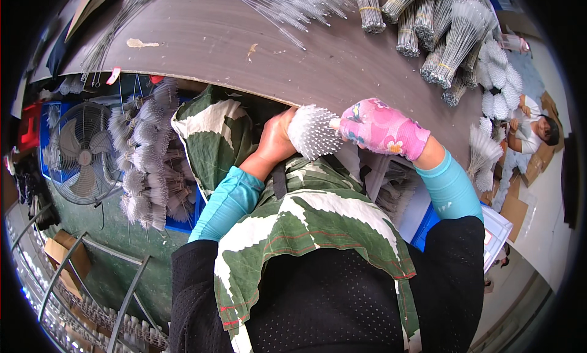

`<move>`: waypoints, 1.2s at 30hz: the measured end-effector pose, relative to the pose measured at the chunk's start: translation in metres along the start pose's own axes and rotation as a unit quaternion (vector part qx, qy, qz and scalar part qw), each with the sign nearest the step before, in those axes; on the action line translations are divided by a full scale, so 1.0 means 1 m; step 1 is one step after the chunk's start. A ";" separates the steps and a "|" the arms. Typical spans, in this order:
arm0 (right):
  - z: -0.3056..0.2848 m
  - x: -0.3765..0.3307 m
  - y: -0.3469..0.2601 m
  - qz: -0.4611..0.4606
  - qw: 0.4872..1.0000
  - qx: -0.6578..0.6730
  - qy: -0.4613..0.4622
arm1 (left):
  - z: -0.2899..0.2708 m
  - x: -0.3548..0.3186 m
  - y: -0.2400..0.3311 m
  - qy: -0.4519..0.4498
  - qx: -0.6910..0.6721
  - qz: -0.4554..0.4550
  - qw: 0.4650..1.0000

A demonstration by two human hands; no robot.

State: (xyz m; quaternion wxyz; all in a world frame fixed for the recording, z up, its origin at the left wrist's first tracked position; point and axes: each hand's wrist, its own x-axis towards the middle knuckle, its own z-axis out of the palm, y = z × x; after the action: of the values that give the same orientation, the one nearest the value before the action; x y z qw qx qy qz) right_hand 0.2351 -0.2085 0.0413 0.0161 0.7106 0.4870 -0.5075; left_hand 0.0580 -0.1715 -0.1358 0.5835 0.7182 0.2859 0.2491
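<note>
A bundle of thin tube brushes with white bristles (310, 132) is held in front of my body, its tips pointing right. My left hand (278, 136), bare, wraps round the left side of the bundle. My right hand (376, 128) wears a pink flowered glove with bare fingertips. Its fingers are drawn together at the bundle's right side, touching or nearly touching the brush tips. Whatever may be pinched there is too small to make out. Below both hands spreads my green and white camouflage apron (318, 212).
The brown worktable (208, 41) carries loose wire brushes (287, 4) and tied wire bundles (458, 44) at the far right. Hanging brush bundles (147, 151) and a floor fan (85, 151) stand left, behind a metal rail (125, 298). Another person (532, 127) sits at right.
</note>
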 end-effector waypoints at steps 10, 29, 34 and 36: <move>0.003 0.001 0.006 0.004 0.996 0.091 -0.020 | 0.001 0.000 -0.004 0.001 -0.023 0.019 1.000; 0.017 -0.034 0.031 -0.012 0.954 0.299 0.013 | 0.002 0.002 -0.014 -0.075 -0.055 0.087 0.992; 0.017 -0.035 0.034 -0.020 0.952 0.304 0.025 | -0.004 0.007 -0.002 -0.090 0.038 0.164 0.982; 0.018 -0.035 0.030 -0.018 0.952 0.304 0.027 | -0.008 0.008 -0.001 -0.098 0.056 0.189 0.975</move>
State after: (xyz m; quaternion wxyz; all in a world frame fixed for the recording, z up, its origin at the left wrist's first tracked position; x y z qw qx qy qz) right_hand 0.2435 -0.2567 0.0444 -0.2227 0.6862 0.3231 -0.6125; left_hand 0.0582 -0.1604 -0.1348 0.5096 0.8120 0.0997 0.2665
